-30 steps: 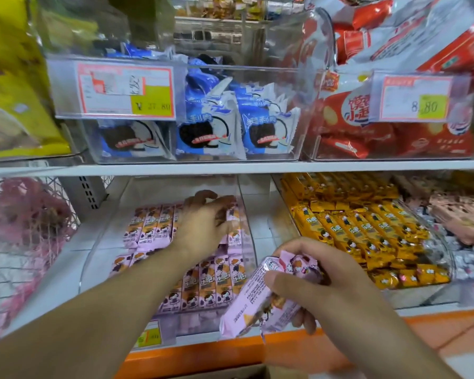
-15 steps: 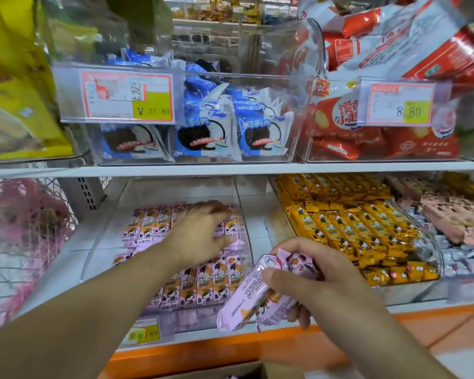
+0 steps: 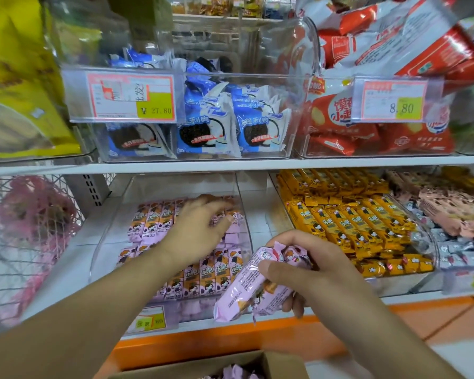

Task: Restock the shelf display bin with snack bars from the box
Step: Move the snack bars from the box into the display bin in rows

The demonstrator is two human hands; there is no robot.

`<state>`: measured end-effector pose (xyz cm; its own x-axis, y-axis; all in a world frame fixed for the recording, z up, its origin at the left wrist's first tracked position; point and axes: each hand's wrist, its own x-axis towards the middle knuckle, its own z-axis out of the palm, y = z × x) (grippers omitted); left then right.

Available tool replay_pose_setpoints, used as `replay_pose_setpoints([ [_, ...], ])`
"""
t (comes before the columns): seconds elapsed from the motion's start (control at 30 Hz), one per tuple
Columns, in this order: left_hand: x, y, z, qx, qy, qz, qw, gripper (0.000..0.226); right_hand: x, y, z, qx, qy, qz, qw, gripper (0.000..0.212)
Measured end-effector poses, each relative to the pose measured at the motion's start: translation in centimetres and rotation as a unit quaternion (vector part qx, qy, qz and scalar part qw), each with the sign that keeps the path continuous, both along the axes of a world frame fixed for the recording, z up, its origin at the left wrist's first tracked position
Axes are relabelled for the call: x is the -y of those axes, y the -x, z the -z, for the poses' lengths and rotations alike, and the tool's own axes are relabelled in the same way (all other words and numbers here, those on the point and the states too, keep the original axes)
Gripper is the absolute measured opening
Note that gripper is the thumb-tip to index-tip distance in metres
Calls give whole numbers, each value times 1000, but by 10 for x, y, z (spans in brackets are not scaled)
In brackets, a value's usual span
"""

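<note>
Your left hand (image 3: 196, 228) reaches into the clear display bin (image 3: 242, 203) on the lower shelf, palm down, the fingers loosely spread over the back row of pink snack bars (image 3: 159, 220); the fingertips touch the wrappers, and you cannot tell if they grip one. Your right hand (image 3: 309, 272) is in front of the bin and closed around a small bundle of pink bars (image 3: 246, 291), the thumb pressing on top. The bundle points down to the left, over the orange shelf edge (image 3: 230, 340). In the bin the bars lie in two rows, side by side. Just right of it stands a bin of yellow bars (image 3: 348, 220). The cardboard box (image 3: 279, 365) is at the bottom edge, open, with pink wrappers inside.
</note>
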<state>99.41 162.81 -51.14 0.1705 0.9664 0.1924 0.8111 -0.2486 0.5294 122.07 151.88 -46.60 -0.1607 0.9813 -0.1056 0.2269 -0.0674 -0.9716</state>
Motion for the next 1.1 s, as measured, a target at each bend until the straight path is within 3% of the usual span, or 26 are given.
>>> replay_pose_setpoints([
  [0.13,94,4,-38,248,136,68,957,24,5,7,-6,-27,9,-8,1000,24],
  [0.2,135,7,-46,274,193,109,936,36,7,14,-9,-46,14,-11,999,22],
  [0.23,150,11,-44,258,188,113,941,42,9,19,-11,-60,21,-15,998,25],
  [0.33,177,28,-36,259,159,33,952,41,21,34,-18,-95,40,-53,993,33],
  [0.4,192,37,-40,346,176,-14,922,37,29,43,-23,-111,41,-75,990,29],
  [0.53,219,49,-55,523,208,-104,820,26,44,56,-27,-108,47,-97,988,11],
  [0.63,228,64,-55,571,222,-131,779,31,53,64,-27,-87,29,-130,987,21],
  [0.8,228,68,-57,544,208,-115,805,33,58,88,-23,-15,-34,-142,989,35],
  [0.97,222,84,-50,524,179,-135,821,25,60,118,-19,5,-115,-55,992,38],
  [1.03,221,89,-48,527,165,-146,821,22,61,125,-14,75,-167,-72,981,44],
  [1.1,219,92,-46,522,157,-152,825,18,63,130,-11,172,-192,-111,960,66],
])
